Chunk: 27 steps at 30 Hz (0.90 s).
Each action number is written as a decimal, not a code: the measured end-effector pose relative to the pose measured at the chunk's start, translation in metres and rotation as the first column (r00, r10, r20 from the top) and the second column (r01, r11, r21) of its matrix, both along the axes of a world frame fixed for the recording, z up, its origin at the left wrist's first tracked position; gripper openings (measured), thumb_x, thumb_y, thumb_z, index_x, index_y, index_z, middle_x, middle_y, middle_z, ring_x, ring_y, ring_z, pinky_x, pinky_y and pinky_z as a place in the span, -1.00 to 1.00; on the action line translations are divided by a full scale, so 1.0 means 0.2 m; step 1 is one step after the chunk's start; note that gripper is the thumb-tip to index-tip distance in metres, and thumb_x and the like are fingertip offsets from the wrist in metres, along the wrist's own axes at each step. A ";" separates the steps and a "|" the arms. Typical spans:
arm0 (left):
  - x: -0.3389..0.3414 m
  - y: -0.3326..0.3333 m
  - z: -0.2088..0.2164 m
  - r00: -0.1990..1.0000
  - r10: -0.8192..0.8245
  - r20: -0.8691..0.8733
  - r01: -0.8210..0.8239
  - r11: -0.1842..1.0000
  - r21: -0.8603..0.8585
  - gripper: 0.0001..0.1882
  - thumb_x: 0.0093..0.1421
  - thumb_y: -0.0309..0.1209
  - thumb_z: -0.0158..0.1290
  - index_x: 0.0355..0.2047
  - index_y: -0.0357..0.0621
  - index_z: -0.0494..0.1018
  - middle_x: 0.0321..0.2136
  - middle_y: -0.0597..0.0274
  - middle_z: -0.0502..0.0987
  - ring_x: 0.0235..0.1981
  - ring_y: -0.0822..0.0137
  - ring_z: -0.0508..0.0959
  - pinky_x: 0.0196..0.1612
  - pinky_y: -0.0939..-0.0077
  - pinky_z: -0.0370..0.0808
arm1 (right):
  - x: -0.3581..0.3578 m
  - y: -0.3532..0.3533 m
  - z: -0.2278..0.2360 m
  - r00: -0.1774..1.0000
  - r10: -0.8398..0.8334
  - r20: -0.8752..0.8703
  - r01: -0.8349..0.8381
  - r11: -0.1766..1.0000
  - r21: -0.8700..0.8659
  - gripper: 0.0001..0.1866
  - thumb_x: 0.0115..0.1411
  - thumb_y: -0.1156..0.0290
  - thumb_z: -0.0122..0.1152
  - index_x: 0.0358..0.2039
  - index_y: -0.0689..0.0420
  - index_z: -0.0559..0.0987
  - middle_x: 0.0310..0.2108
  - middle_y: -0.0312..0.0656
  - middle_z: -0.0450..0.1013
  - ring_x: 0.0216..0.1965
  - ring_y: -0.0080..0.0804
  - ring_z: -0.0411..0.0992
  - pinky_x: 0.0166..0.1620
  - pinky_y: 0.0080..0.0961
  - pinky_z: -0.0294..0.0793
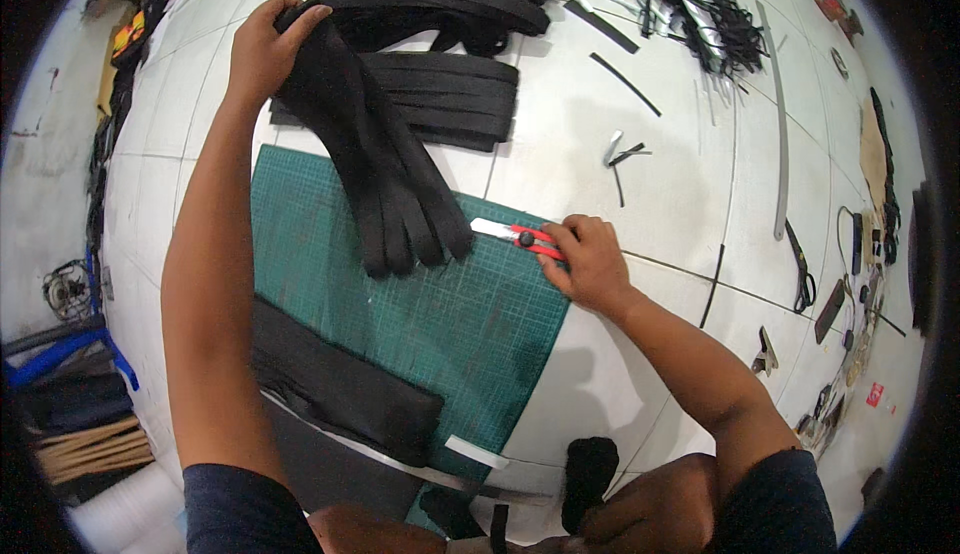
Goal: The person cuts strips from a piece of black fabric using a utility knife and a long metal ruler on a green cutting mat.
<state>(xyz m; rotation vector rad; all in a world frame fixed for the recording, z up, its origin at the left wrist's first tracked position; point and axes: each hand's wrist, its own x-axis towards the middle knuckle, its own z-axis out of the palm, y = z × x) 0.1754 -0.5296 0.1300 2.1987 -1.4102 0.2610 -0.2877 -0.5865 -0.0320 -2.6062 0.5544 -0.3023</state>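
Note:
My left hand (268,49) is raised at the upper left, closed round one end of several long black fabric strips (365,144). The strips hang down side by side, their loose ends over a green cutting mat (310,214). On the right, my right hand (592,259) grips a red box cutter (535,241). Its wide blade is out and points left, close to the strip ends. A folded piece of black fabric (340,379) lies across the near part of the mat.
Stacked black strips (460,94) lie beyond the mat on white floor tiles. Scraps (710,29) are piled at the far right. A long metal ruler (778,124), scissors (800,269) and a metal clip (765,351) lie to the right. My foot (588,479) is at the bottom.

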 end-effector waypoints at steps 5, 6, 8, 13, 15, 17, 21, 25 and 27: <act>0.17 -0.30 -0.03 0.984 0.163 0.076 -0.171 0.980 0.103 -0.43 0.18 0.10 0.22 -0.13 -0.18 0.60 -0.16 -0.08 0.64 -0.14 0.01 0.66 -0.05 0.26 0.54 | 0.00 0.00 0.00 0.998 0.041 -0.049 -0.039 0.999 0.032 -0.59 0.21 0.12 0.24 0.00 0.05 0.55 -0.16 -0.12 0.39 -0.13 -0.23 0.35 -0.06 -0.25 0.31; 0.19 -0.34 -0.06 0.962 0.205 0.178 -0.225 0.969 0.100 -0.36 0.16 0.17 0.19 -0.06 -0.16 0.58 -0.12 -0.06 0.62 -0.10 0.01 0.64 -0.04 0.23 0.54 | -0.01 0.00 -0.01 0.999 0.038 -0.037 -0.037 0.999 0.021 -0.58 0.20 0.13 0.24 0.01 0.05 0.54 -0.16 -0.13 0.38 -0.12 -0.25 0.34 -0.06 -0.25 0.31; 0.22 -0.36 -0.11 0.927 0.246 0.283 -0.281 0.955 0.092 -0.29 0.15 0.24 0.16 0.01 -0.13 0.56 -0.08 -0.05 0.60 -0.05 0.00 0.62 -0.03 0.20 0.54 | -0.01 -0.01 -0.01 0.999 0.035 -0.019 -0.035 0.999 0.019 -0.58 0.20 0.12 0.24 0.01 0.05 0.54 -0.16 -0.14 0.38 -0.12 -0.24 0.34 -0.06 -0.25 0.31; 0.24 -0.02 -0.27 0.931 0.236 0.280 -0.224 0.972 -0.074 -0.24 0.20 0.23 0.13 0.08 -0.23 0.50 0.03 -0.18 0.53 0.16 -0.09 0.45 0.19 0.13 0.37 | -0.02 -0.03 -0.01 0.999 0.035 -0.007 -0.035 0.999 0.031 -0.58 0.18 0.13 0.27 0.00 0.05 0.55 -0.16 -0.14 0.38 -0.13 -0.24 0.34 -0.06 -0.25 0.31; 0.25 0.38 -0.32 0.938 0.289 0.192 -0.292 0.956 -0.015 -0.29 0.26 0.16 0.09 0.10 -0.27 0.49 0.06 -0.17 0.51 0.13 -0.08 0.47 0.18 0.13 0.38 | -0.02 -0.03 -0.01 1.000 0.004 -0.031 -0.003 0.999 0.032 -0.57 0.16 0.14 0.30 -0.01 0.04 0.56 -0.15 -0.14 0.39 -0.13 -0.22 0.35 -0.07 -0.23 0.32; 0.20 0.88 -0.36 0.912 0.405 0.057 -0.407 0.913 0.031 -0.33 0.31 0.10 0.06 0.11 -0.30 0.48 0.05 -0.20 0.51 0.10 -0.07 0.49 0.17 0.14 0.39 | 0.00 -0.01 -0.01 1.000 0.031 0.007 -0.031 0.998 0.054 -0.58 0.14 0.16 0.31 -0.02 0.05 0.56 -0.16 -0.13 0.39 -0.14 -0.19 0.36 -0.08 -0.20 0.33; -0.03 1.79 -0.37 0.668 0.736 -0.108 -0.693 0.669 0.270 -0.30 0.38 0.10 -0.07 0.12 -0.39 0.45 0.08 -0.23 0.51 0.13 -0.03 0.48 0.22 0.20 0.36 | 0.03 0.03 -0.06 0.999 -0.009 0.038 0.011 0.999 -0.048 -0.60 0.15 0.19 0.30 -0.03 0.07 0.58 -0.16 -0.07 0.41 -0.14 -0.11 0.38 -0.05 -0.16 0.34; -0.24 2.29 -0.41 0.640 0.745 -0.185 -0.661 0.658 0.362 -0.35 0.41 0.04 -0.10 0.09 -0.41 0.48 -0.02 -0.24 0.57 0.06 -0.04 0.54 0.18 0.23 0.40 | 0.01 0.02 -0.01 0.998 -0.035 0.055 0.041 0.992 -0.119 -0.60 0.17 0.24 0.28 0.00 0.11 0.57 -0.11 -0.01 0.42 -0.10 -0.06 0.38 0.00 -0.15 0.34; -0.27 2.54 -0.44 0.579 0.751 -0.318 -0.620 0.659 0.426 -0.32 0.39 0.06 -0.08 0.10 -0.42 0.47 -0.01 -0.27 0.57 0.10 -0.04 0.53 0.18 0.23 0.39 | 0.04 0.06 -0.02 0.999 -0.015 0.046 0.019 0.996 -0.082 -0.59 0.17 0.25 0.28 0.01 0.11 0.57 -0.10 0.00 0.42 -0.08 -0.05 0.38 0.01 -0.15 0.34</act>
